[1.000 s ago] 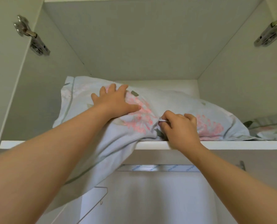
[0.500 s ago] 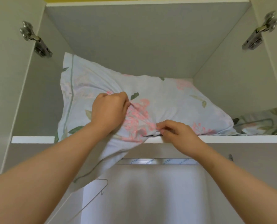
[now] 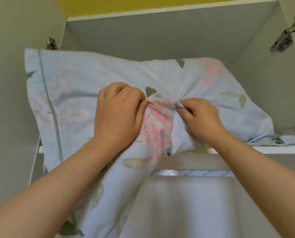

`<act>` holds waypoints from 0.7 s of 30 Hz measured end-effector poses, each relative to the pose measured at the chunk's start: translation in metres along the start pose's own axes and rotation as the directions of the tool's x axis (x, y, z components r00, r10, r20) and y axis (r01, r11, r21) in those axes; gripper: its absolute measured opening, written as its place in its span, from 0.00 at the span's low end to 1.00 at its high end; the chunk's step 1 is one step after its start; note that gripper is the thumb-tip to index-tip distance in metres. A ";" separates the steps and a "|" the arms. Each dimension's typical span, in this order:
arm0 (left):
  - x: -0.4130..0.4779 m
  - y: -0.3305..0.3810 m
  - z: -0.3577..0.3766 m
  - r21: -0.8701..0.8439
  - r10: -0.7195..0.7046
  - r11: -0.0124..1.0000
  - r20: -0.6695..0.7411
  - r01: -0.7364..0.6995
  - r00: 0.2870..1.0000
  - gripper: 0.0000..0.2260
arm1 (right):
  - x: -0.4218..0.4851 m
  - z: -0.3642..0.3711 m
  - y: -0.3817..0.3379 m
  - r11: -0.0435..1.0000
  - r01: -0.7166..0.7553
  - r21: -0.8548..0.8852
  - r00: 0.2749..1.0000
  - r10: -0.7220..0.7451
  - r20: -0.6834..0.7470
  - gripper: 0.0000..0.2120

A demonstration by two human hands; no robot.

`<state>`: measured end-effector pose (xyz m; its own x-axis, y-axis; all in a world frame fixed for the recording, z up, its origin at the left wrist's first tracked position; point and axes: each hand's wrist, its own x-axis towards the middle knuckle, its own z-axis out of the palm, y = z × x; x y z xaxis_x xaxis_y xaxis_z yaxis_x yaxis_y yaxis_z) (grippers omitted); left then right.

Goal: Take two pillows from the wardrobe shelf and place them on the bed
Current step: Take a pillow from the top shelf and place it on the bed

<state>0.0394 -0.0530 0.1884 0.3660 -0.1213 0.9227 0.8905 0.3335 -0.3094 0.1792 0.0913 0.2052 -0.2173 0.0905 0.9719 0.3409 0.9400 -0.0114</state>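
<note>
A pale blue pillow [image 3: 78,86] with pink flowers and green leaves fills the top wardrobe shelf [image 3: 263,149] and hangs partly over its front edge. My left hand [image 3: 119,114] is clenched on the cover near the pillow's middle. Just to the right, my right hand [image 3: 201,115] pinches a bunched fold of the same cover. Loose cover fabric droops below the shelf between my forearms. A second piece of floral bedding [image 3: 287,140] lies flat at the shelf's right end, mostly hidden behind the pillow.
The shelf sits in a grey-white wardrobe compartment with metal door hinges at the left [image 3: 51,44] and right [image 3: 286,38]. A metal hanging rail [image 3: 191,173] runs under the shelf. A yellow wall strip shows above the wardrobe.
The pillow has come forward and up, with more of it hanging over the shelf edge. My left hand went from flat on top to a clenched grip. Both hands sit closer together.
</note>
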 end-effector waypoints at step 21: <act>0.087 -0.019 0.031 0.199 -0.462 0.730 0.849 0.654 0.257 0.52 | -0.028 -0.025 0.011 0.818 -0.123 0.561 0.988 0.156 -0.011 0.13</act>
<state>0.0460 -0.0406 0.2812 -0.5464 0.6087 0.5752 0.8356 0.3497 0.4237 0.2116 0.0911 0.1835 -0.1509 0.2326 0.9608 -0.2075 0.9428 -0.2609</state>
